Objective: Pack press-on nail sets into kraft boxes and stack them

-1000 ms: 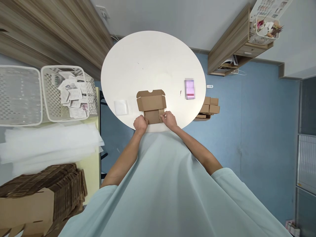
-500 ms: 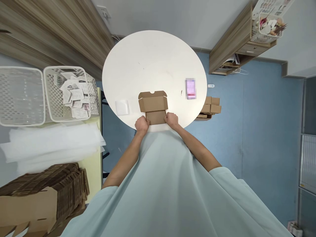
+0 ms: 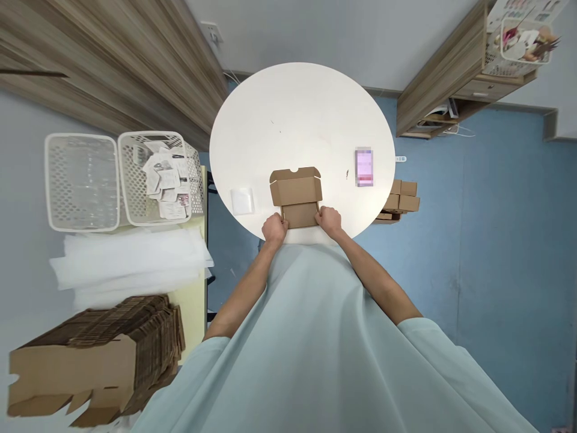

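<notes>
A small brown cardboard box (image 3: 295,192) lies near the close edge of the round white table (image 3: 297,108), its lid flap raised away from me. My left hand (image 3: 274,229) is closed on the box's left side wall. On the opposite side wall, my right hand (image 3: 329,221) grips with thumb and curled fingers. Inside the box I see only bare cardboard. To the left of it rests a flat white packet (image 3: 242,201). A phone-like item with a blurred pink screen (image 3: 364,166) lies at the table's right.
At left, a side table (image 3: 192,300) bears a basket of small packets (image 3: 155,219), a clear-looking bin (image 3: 83,227), white sheets (image 3: 130,258) and stacked flat cardboard boxes (image 3: 72,373). Folded boxes (image 3: 401,195) sit low beyond the table's right edge. A wooden cabinet (image 3: 446,72) stands at upper right.
The whole view has shifted, so everything appears farther right. Both hands keep their hold on the box sides, and the box looks much the same.
</notes>
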